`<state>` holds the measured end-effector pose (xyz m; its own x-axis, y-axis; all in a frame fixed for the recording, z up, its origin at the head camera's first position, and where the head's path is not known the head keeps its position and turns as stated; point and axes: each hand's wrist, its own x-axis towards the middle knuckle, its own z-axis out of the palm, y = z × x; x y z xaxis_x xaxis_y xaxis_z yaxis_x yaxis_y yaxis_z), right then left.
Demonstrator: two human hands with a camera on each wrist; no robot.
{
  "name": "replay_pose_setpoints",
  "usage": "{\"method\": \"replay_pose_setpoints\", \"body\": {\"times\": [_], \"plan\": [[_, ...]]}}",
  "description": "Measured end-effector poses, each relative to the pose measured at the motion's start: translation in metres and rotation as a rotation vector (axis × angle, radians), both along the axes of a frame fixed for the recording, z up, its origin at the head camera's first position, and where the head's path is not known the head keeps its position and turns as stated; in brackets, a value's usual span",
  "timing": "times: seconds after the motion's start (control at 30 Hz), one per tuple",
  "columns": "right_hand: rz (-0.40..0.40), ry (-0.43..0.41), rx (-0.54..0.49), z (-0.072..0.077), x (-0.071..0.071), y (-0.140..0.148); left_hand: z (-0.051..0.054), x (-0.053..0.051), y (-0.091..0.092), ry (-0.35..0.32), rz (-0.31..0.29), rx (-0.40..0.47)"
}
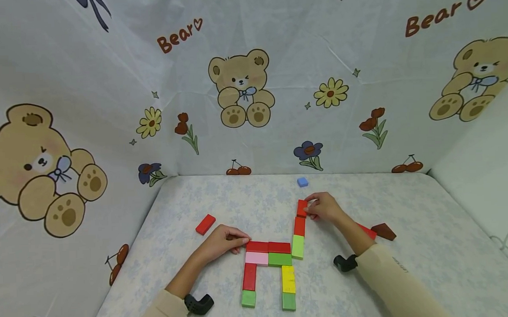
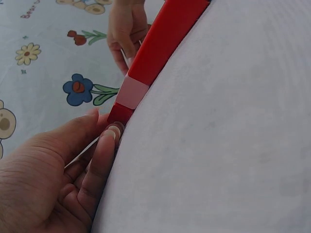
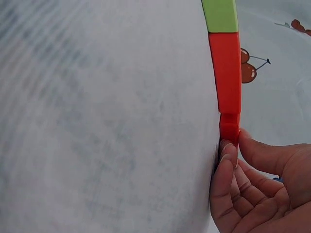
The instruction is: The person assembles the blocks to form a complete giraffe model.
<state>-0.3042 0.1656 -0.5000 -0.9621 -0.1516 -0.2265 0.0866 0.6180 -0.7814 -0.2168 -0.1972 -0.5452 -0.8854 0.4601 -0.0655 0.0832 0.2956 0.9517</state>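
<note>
My right hand (image 1: 324, 206) pinches a red block (image 1: 301, 208) at the top of a slanting column; thumb and fingertips meet at its end in the right wrist view. Below it come another red block (image 1: 299, 226) and a light green block (image 1: 297, 247). My left hand (image 1: 224, 239) holds the left end of a red block (image 1: 257, 246) between thumb and fingers. To its right lies a second red block (image 1: 279, 247). Under this row sit a pink block (image 1: 256, 258) and a green block (image 1: 280, 259), with two legs of blocks running down from them.
The left leg has a red block (image 1: 249, 276) and a green end block (image 1: 248, 298); the right leg has a yellow block (image 1: 288, 278) and another green block (image 1: 289, 301). Loose pieces are a red block (image 1: 205, 224), a blue block (image 1: 302, 182) and a brown piece (image 1: 384, 231).
</note>
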Motion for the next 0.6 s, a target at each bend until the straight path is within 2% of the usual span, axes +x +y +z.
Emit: {"method": "replay_pose_setpoints", "body": {"times": [0.6], "plan": [[-0.009, 0.014, 0.043, -0.0006, 0.0052, -0.0057, 0.0003, 0.0002, -0.0005, 0.017, -0.016, 0.017]]}}
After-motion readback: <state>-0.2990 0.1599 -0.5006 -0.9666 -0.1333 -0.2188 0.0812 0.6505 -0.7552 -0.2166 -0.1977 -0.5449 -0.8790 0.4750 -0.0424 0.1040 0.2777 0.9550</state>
